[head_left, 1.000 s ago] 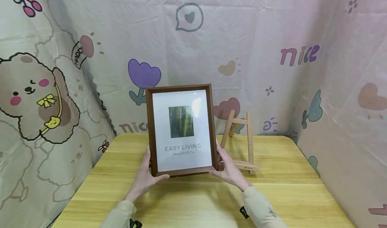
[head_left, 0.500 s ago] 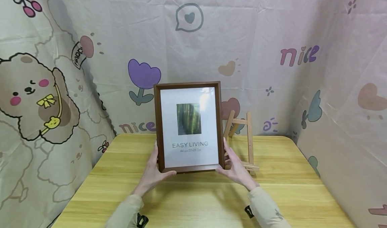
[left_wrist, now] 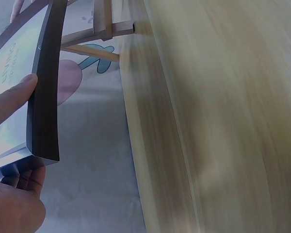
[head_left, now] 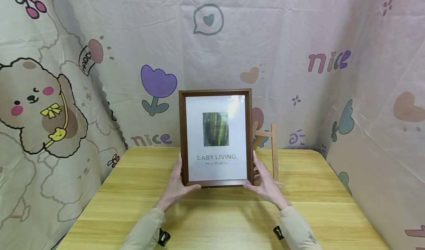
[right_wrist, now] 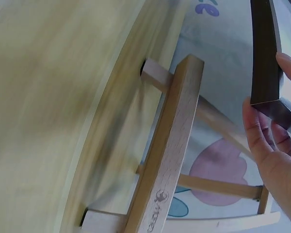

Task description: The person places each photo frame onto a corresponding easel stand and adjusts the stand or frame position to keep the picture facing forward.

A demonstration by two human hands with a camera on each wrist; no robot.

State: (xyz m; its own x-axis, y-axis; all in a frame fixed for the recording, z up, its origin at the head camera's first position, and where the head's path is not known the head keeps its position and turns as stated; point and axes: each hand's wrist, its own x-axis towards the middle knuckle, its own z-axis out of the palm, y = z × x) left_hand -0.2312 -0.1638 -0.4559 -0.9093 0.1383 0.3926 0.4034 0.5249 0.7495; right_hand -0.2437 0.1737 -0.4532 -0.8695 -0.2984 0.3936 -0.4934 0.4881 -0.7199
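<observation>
A brown picture frame (head_left: 217, 169) with a white insert lettered "EASY LIVING" stands nearly upright, raised off the table. My left hand (head_left: 175, 189) grips its lower left corner, thumb along the front of the bottom edge. At the lower right corner my right hand (head_left: 268, 186) holds it the same way. In the left wrist view the thumb lies on the frame's dark edge (left_wrist: 47, 97), with fingers curled behind. A small wooden easel (head_left: 274, 154) is just behind the frame and to its right, partly hidden by it. The right wrist view shows the easel's ledge (right_wrist: 169, 141) close by.
The wood-grain table (head_left: 212, 216) reaches back to a printed cloth backdrop (head_left: 212, 58). Cloth also hangs along the left and right sides. A dark strap fitting (head_left: 164, 237) shows at my left wrist, and another (head_left: 278, 232) at the right.
Both hands have carried the picture frame to the right and slightly up in the view, straightening its slight tilt. It covers more of the easel, which has stayed in place.
</observation>
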